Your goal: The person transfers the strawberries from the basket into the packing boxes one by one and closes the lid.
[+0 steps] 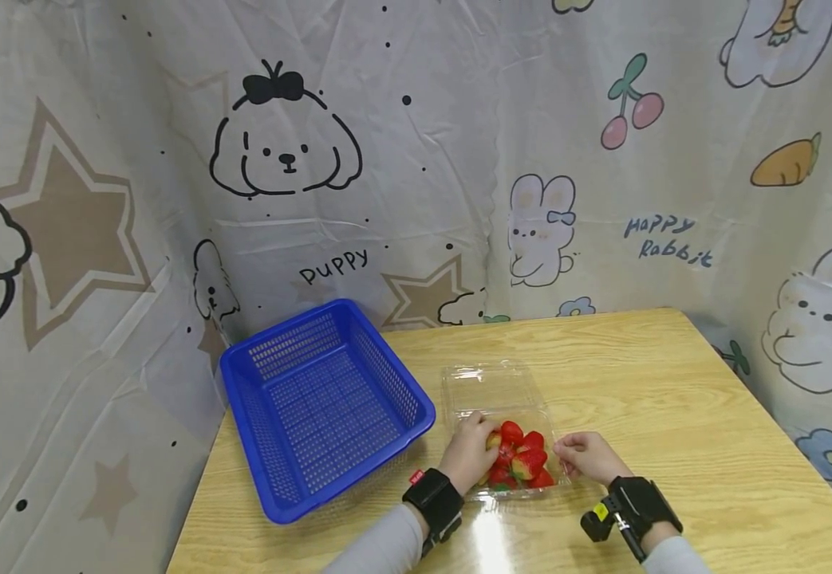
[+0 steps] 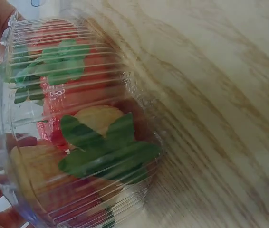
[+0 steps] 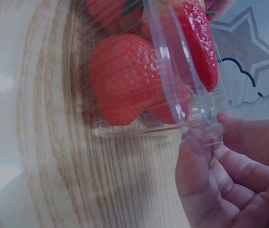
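Note:
A clear plastic clamshell box [image 1: 557, 458] lies on the table with its lid [image 1: 490, 387] folded back, away from me. Several red strawberries [image 1: 529, 462] fill it, some pale yellowish near the green leaves. My left hand [image 1: 469, 453] reaches over the box's left side, its fingers curled round a yellowish-red strawberry [image 1: 493, 440]; part of that grip is hidden. In the left wrist view, strawberry leaves [image 2: 110, 149] show through the ribbed wall. With thumb and fingers, my right hand [image 3: 239, 175] pinches the rim at the box's right side.
A blue perforated plastic basket [image 1: 329, 414] stands left of the box, tilted in view, with nothing inside. The wood-grain table [image 1: 674, 414] extends to the right. A printed cloth curtain [image 1: 416, 159] hangs behind and along both sides.

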`<action>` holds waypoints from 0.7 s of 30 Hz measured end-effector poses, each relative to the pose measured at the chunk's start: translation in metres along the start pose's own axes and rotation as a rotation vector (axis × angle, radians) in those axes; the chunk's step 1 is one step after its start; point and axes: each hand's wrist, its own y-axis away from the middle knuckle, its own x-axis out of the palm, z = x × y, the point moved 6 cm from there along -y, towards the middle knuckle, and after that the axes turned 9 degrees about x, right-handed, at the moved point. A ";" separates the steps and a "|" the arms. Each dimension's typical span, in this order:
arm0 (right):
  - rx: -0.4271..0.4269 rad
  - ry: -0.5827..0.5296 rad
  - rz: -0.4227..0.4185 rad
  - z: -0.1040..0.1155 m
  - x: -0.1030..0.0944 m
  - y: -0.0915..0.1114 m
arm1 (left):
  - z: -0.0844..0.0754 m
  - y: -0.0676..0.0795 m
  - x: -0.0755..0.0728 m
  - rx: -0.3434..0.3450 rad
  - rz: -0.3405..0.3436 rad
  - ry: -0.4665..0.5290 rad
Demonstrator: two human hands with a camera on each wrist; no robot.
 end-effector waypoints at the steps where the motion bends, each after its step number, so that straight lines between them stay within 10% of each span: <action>1: -0.002 0.002 -0.001 0.000 0.000 0.000 | 0.000 0.000 0.000 0.002 -0.001 0.004; 9: -0.006 0.006 -0.001 0.001 0.000 0.001 | 0.002 0.011 -0.015 -0.017 -0.076 0.033; 21: -0.085 -0.032 0.082 0.000 -0.003 0.000 | 0.024 0.048 -0.024 -0.237 -0.208 0.273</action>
